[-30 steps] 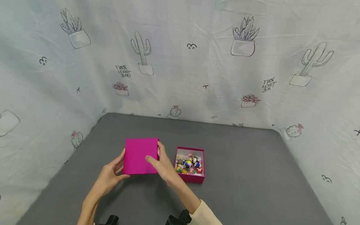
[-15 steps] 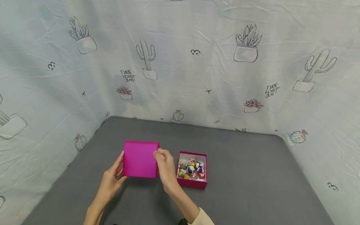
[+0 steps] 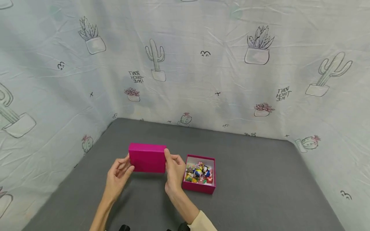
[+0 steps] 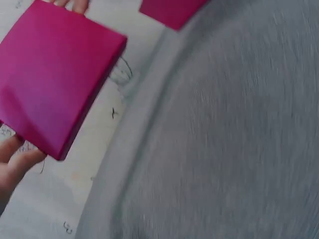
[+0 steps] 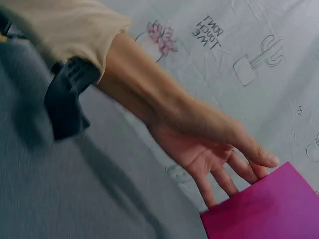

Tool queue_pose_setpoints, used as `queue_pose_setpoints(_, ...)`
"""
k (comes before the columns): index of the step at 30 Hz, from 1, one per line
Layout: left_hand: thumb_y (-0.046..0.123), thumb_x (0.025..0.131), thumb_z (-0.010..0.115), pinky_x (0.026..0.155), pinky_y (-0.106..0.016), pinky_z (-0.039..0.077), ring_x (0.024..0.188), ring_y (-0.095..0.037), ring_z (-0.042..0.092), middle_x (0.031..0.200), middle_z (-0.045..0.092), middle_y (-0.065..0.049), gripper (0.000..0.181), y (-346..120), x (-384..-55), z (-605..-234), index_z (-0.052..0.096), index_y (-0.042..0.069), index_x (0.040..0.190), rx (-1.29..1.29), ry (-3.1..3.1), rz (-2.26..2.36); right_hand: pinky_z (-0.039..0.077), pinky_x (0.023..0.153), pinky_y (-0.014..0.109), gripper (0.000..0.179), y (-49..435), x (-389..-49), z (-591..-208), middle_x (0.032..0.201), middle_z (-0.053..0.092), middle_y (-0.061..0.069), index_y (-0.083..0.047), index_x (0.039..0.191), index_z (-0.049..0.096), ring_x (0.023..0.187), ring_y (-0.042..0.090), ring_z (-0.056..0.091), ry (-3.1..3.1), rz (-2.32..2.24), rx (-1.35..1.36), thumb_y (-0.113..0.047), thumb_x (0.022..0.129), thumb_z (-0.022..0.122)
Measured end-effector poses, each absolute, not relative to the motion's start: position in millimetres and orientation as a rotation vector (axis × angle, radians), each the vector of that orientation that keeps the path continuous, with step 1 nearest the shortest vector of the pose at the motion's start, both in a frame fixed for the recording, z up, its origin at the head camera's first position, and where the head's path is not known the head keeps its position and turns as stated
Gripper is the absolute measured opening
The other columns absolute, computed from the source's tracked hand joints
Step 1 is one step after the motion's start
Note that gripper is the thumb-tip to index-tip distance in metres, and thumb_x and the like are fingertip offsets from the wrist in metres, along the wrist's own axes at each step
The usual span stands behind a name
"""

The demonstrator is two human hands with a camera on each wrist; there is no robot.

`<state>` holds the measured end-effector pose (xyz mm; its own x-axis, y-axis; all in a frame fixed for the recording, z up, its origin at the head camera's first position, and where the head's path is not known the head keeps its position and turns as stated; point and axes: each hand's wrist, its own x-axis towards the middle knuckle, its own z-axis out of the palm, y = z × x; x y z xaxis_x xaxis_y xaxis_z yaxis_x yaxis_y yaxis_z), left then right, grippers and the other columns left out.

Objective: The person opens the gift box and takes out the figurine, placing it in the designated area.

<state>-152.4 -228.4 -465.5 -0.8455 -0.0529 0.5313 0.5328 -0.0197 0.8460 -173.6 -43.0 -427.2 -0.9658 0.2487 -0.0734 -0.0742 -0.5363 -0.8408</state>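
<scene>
Grey tabletop (image 3: 260, 183), figurines (image 3: 198, 171) in open pink box (image 3: 198, 187), both hands (image 3: 115, 179) (image 3: 175, 173) gripping magenta lid (image 3: 147, 161)

I count two grips, a person's bare hands: one left grip (image 3: 115, 180) and one right grip (image 3: 175, 174). Between them I have one magenta box piece (image 3: 147, 158). One magenta open box (image 3: 198, 187) stands on the one tabletop (image 3: 254, 183), around its middle, making two magenta pieces in all. The small figures (image 3: 199, 171) in that box are several, too jumbled for me to number. I get one cream sleeve (image 3: 202, 221). On the cloth (image 3: 179, 64) past the tabletop's far edge, I count two whole armed cacti (image 3: 156, 59), two spiky potted plants (image 3: 96, 45), two whole reddish rosettes (image 3: 262, 109) and two lettering blocks (image 3: 136, 77). Round cacti (image 3: 185, 119) number three: one by the far edge, one by each side edge.
</scene>
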Motion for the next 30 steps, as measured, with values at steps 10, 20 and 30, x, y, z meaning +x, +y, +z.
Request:
queue_pose_setpoints(10,-0.014,0.086,0.062,0.069,-0.026,0.058,0.086,-0.014,0.070,0.099,0.073,-0.004,0.014,-218,-156,-457,0.054,-0.013,0.074,0.015,-1.611,-2.049,0.043,0.100,0.019,0.044,-53,-170,-441,0.145,0.043,0.018,0.006,0.131,0.054,0.119,0.014,0.049,-1.171,2.866,-0.198,-0.014,0.094,0.063)
queue_pose_setpoints(20,-0.009,0.083,0.069,0.073,-0.019,0.056,0.090,-0.012,0.070,0.093,0.073,-0.001,0.021,-221,-155,-469,0.051,-0.017,0.076,0.199,-1.666,-2.009,0.030,0.110,0.031,0.044,-47,-166,-447,0.143,0.045,0.014,0.007,0.132,0.051,0.144,0.028,0.017,-1.479,2.790,0.115,-0.011,0.093,0.063)
queue_pose_setpoints(30,-0.002,0.080,0.076,0.072,-0.017,0.056,0.089,-0.004,0.068,0.095,0.073,0.008,0.021,-240,-149,-478,0.064,-0.017,0.087,0.194,-1.971,-1.890,0.046,0.096,0.031,0.036,-35,-162,-458,0.127,0.058,0.022,0.008,0.120,0.062,0.123,0.031,0.052,-1.806,2.550,0.137,0.002,0.085,0.069)
